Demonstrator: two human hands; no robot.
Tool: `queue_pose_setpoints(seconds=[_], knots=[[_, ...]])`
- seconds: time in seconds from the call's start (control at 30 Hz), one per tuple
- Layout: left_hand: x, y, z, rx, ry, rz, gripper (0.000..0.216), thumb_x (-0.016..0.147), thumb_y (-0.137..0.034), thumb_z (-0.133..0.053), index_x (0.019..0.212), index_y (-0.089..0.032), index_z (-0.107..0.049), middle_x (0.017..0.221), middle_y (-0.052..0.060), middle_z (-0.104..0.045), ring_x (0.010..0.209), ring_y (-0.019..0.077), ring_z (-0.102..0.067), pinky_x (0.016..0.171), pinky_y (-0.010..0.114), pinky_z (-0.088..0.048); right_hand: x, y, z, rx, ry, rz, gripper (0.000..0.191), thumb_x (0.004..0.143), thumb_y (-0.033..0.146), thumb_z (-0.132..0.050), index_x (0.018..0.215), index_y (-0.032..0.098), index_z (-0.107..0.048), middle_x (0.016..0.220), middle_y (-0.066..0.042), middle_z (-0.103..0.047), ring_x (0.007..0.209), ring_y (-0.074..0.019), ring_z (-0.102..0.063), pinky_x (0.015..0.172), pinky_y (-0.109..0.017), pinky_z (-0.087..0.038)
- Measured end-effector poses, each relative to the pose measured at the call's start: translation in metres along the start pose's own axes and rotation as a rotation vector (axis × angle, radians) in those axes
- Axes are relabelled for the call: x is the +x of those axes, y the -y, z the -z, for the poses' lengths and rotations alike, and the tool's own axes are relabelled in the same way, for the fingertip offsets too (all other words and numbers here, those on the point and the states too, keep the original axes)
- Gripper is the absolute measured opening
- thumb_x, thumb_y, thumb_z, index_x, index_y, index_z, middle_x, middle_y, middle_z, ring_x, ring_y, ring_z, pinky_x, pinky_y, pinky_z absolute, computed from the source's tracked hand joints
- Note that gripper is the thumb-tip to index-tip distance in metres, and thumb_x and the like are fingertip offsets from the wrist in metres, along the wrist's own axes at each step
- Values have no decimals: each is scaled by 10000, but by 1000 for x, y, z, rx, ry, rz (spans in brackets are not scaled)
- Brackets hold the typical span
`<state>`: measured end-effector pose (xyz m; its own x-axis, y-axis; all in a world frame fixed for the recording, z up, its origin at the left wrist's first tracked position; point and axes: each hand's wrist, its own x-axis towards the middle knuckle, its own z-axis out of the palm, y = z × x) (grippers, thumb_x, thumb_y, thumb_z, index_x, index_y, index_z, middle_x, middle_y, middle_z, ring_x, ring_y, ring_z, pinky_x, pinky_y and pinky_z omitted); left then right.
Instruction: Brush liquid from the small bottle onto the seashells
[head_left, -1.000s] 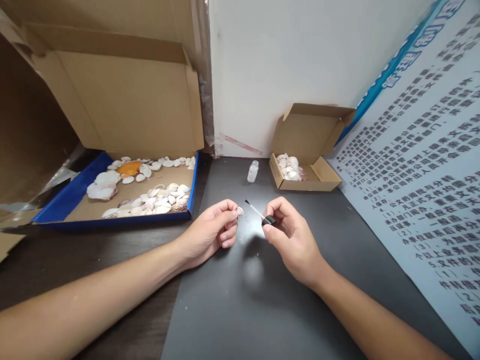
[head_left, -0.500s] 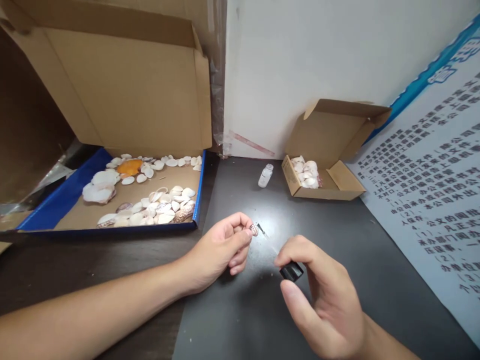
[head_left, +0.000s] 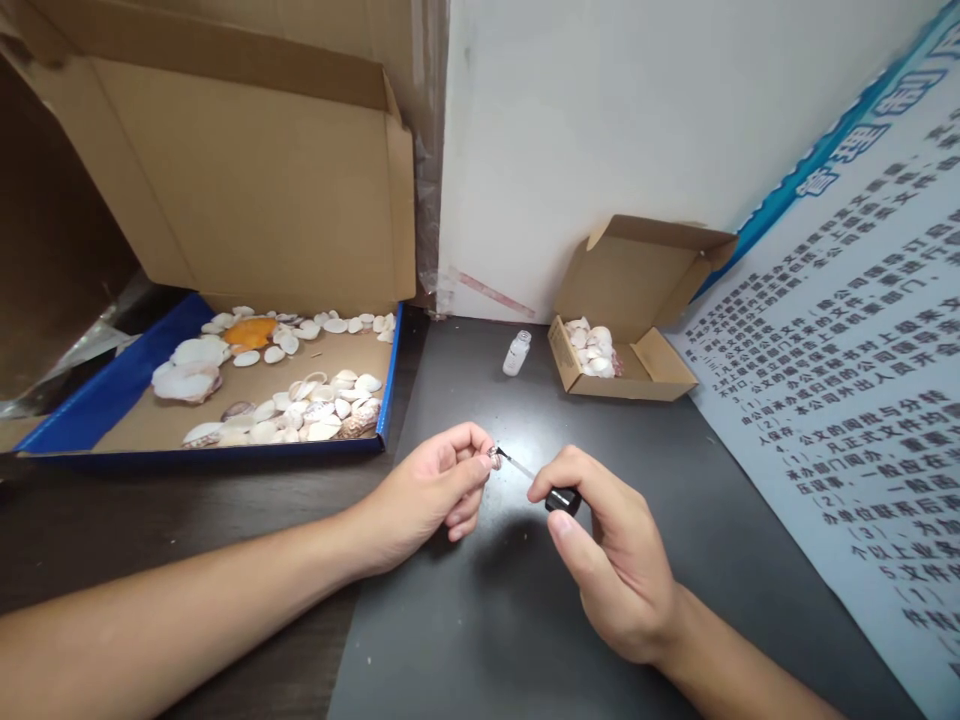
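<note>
Between thumb and forefinger, my left hand (head_left: 442, 480) pinches a small striped seashell (head_left: 495, 457) above the dark mat. My right hand (head_left: 611, 550) grips the black cap (head_left: 562, 500) of a small applicator brush. Its thin clear stem points left, and the dark bristle tip (head_left: 503, 454) is at the shell, seemingly touching it. A small glass bottle (head_left: 517, 353) without its cap stands farther back on the mat, with whitish content or a label that I cannot make out.
At left, an open blue-edged cardboard box (head_left: 386, 390) holds many white and patterned shells and an orange one (head_left: 250, 332). A smaller open carton (head_left: 637, 388) with pale shells stands at back right. A white panel (head_left: 585, 120) rises behind; a printed sheet (head_left: 847, 430) lies right.
My right hand has moved up and left, bringing the brush tip from just beside the shell onto it. The whole view has shifted slightly; my left hand keeps its pinch.
</note>
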<state>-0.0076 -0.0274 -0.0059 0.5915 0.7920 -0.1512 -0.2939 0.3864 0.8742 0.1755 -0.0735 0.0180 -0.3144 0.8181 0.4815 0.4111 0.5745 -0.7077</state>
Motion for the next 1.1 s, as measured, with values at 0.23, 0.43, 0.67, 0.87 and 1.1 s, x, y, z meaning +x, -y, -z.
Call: queue_pose_setpoints(seconds=[0.23, 0.43, 0.67, 0.87, 1.1], knots=[[0, 0, 1, 65, -44, 13, 214, 903, -361, -585, 860, -200, -451, 449, -113, -408, 371, 41, -373, 413, 146, -371, 3, 0, 0, 8, 30, -11, 96, 888, 163, -454, 903, 211, -535, 741, 35, -508, 631, -98, -463, 592, -230, -376], [-1, -2, -1, 40, -68, 40, 184, 878, -316, -607, 847, -189, -478, 610, -56, -546, 416, 50, -446, 430, 189, -458, 4, -1, 1, -2, -2, -31, 101, 888, 167, -452, 899, 208, -544, 756, 30, -517, 640, -103, -463, 593, -233, -375], [-1, -3, 0, 20, -44, 9, 240, 862, -305, -632, 808, -190, -429, 800, -36, -607, 401, 29, -481, 394, 185, -445, 4, -2, 1, -7, 16, -73, 110, 891, 164, -440, 873, 202, -542, 731, 34, -516, 611, -103, -446, 571, -238, -356], [-2, -4, -1, 21, -43, 11, 246, 858, -306, -639, 808, -186, -430, 840, -24, -620, 404, 24, -483, 398, 185, -450, 2, -2, 2, 26, 10, -57, 134, 910, 182, -408, 878, 197, -537, 725, 20, -507, 606, -117, -447, 571, -258, -351], [-2, -7, -2, -13, -44, 39, 219, 856, -305, -641, 833, -186, -459, 691, -50, -585, 388, 32, -450, 394, 176, -452, 4, -3, 2, -3, -12, -118, 136, 911, 180, -403, 858, 200, -526, 701, 25, -492, 590, -121, -435, 559, -261, -337]])
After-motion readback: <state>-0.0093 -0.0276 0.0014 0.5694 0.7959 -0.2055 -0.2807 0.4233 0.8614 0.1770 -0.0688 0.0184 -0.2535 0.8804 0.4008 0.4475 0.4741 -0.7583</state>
